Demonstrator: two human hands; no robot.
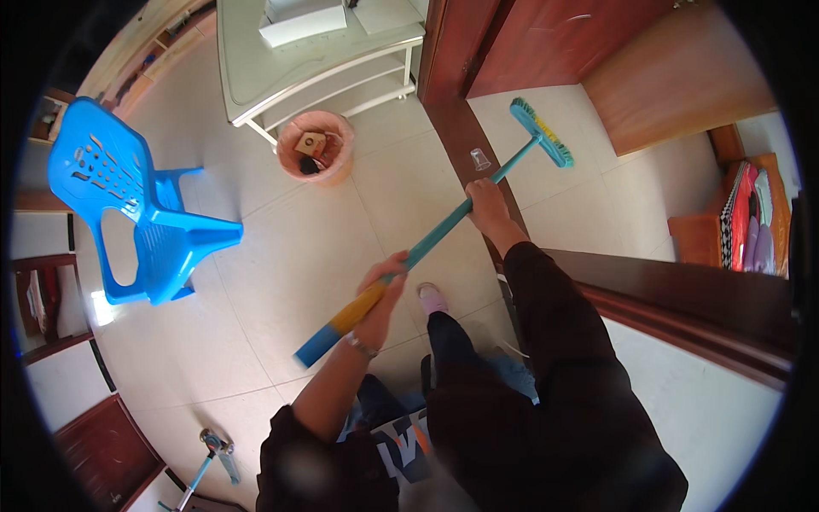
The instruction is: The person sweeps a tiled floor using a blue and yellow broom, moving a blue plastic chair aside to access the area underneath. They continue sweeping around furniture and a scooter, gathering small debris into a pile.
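– Chair (175, 247) on your far left?
– Yes, blue plastic, slotted back. Lower in view, a long-handled tool (199, 478) with a teal pole; can't tell exact kind.
– Next?
– Pink waste bin (339, 171), cardboard and something dark inside. It's by the near side of a white-framed table (247, 64) with a white box (303, 26) on top.
– Your left hand (382, 294)?
– Closed round the broom (439, 230), about where yellow meets teal. Blue butt end pokes out past it, low left. Metal band (362, 344) on that wrist.
– Between your hands?
– Pink shoe (432, 299), on the tiles below the shaft.
– Your right hand (489, 207)?
– Also wrapped round the shaft, further up. Clear cup (480, 160) near it in view, on the dark threshold (459, 136).
– Business end?
– Broom head (539, 132) sits past the threshold, green and yellow bristles facing right. Can't tell if they touch floor.
– Far right?
– Red and purple cloths (752, 222), piled beyond the doorway.
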